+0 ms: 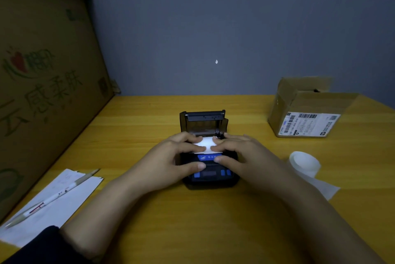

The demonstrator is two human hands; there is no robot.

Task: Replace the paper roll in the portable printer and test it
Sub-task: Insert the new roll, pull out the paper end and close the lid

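Note:
A small black portable printer (210,179) with blue buttons sits in the middle of the yellow wooden table (192,221). Its lid (203,117) stands open at the back. A white paper roll (207,143) lies in the open bay, with its loose end drawn forward over the blue label. My left hand (171,156) and my right hand (241,154) both rest on the printer, fingertips pinching the paper from either side and thumbs lying across the front panel. A second white paper roll (304,162) lies on the table to the right, partly unwound.
A cardboard box (307,112) with a shipping label stands at the back right. Large cardboard cartons (42,92) line the left side. White paper sheets (53,206) with a pen (55,195) on them lie at the front left. A grey wall is behind the table.

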